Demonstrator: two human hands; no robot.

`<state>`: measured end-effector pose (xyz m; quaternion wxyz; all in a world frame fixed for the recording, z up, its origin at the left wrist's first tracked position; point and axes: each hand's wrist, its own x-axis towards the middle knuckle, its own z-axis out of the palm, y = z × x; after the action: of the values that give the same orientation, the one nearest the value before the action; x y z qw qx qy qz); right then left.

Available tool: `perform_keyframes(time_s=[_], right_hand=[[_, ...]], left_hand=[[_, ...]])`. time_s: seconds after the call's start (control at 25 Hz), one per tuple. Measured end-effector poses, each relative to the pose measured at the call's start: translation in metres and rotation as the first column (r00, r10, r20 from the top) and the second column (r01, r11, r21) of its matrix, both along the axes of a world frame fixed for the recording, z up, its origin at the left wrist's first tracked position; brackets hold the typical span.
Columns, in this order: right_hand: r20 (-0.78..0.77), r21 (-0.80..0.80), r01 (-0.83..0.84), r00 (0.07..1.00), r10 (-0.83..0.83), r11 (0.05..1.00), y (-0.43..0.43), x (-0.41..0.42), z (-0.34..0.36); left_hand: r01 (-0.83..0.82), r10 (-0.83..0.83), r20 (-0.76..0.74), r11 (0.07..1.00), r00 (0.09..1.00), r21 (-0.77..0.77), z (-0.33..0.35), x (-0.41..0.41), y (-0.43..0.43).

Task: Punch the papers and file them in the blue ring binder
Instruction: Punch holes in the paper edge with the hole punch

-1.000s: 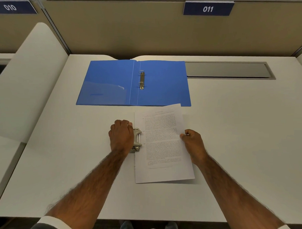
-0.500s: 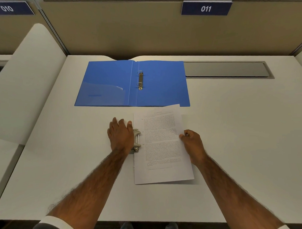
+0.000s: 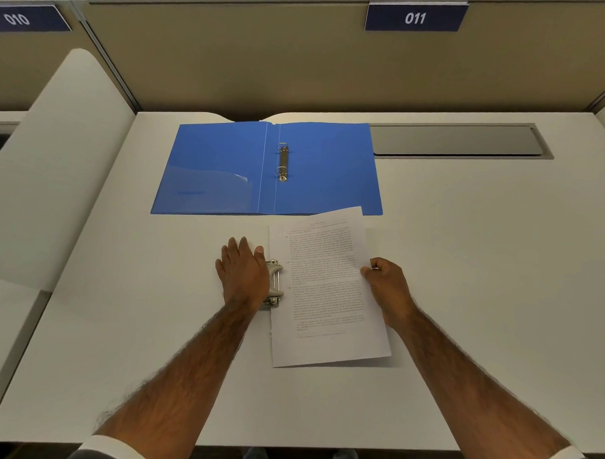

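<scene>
The blue ring binder [image 3: 324, 168] lies open and flat at the back of the desk, its two metal rings [image 3: 283, 162] in the middle. A sheet of printed papers [image 3: 326, 292] lies in front of it, its top right corner over the binder's edge. The papers' left edge sits in a metal hole punch [image 3: 274, 284]. My left hand [image 3: 243, 273] lies flat on the punch with straight fingers, covering most of it. My right hand [image 3: 388, 287] pinches the papers' right edge.
The white desk [image 3: 464, 269] has a grey cable cover [image 3: 455, 140] at the back right. A beige partition [image 3: 300, 57] with the label 011 stands behind. A white divider panel [image 3: 56, 159] rises on the left.
My left hand has gone from a curled fist on the punch to flat, straight fingers. The papers and my right hand have stayed put.
</scene>
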<state>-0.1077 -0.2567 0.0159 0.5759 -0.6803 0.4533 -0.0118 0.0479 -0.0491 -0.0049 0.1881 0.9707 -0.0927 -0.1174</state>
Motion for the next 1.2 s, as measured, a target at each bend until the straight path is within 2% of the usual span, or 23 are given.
perform_keyframes(time_s=[0.72,1.0,1.2], right_hand=[[-0.015,-0.012,-0.03,0.999,0.03,0.999,-0.002,0.004,0.002],[-0.032,-0.027,-0.046,0.998,0.045,0.999,-0.002,0.005,0.0],[-0.028,-0.022,-0.043,0.999,0.042,0.999,-0.002,0.005,0.0]], left_hand=[[-0.054,0.056,-0.05,0.998,0.997,0.027,0.004,0.001,-0.011],[-0.096,0.096,-0.005,0.992,0.995,0.082,0.002,0.006,-0.015],[-0.15,0.158,-0.066,0.981,0.985,0.121,-0.002,0.003,-0.026]])
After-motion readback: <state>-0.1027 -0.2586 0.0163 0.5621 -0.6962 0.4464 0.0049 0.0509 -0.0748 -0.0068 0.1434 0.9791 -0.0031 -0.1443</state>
